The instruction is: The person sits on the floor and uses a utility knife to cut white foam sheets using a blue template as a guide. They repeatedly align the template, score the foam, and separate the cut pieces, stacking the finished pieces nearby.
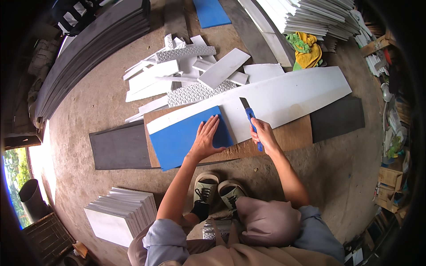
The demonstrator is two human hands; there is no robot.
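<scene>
1. At the left edge, a dark cylindrical bin stands beside a bright opening.
2. Far left, a tall stack of dark sheets lies on the concrete floor.
3. Near left, a stack of white sheets sits on the floor, its layers slightly uneven.
4. Just beyond it, a dark panel juts out to the left from beneath a brown board; more dark material shows past the board's right end.
5. On the far side of the board lies a loose heap of white offcuts, some flat, some with a bumpy surface.
6. The blue panel lies on the board, left of centre, covering part of the left end of a long white sheet.
7. The left hand rests flat and unclenched on the right part of the blue panel, fingers pointing to the far side and thumb out to the right.
8. Near the middle, a pair of laced shoes stands on the floor, on the near side of the board.
9. To the right, well apart from the left hand, the right hand is wrapped around the handle of a blue knife. Its bare blade points far and slightly left, over the white sheet; whether it touches cannot be told.
10. Farther right, beyond the white sheet, yellow and green cloths lie bunched beside a large white stack.
11. At the right edge, wooden crates stand among clutter.
</scene>
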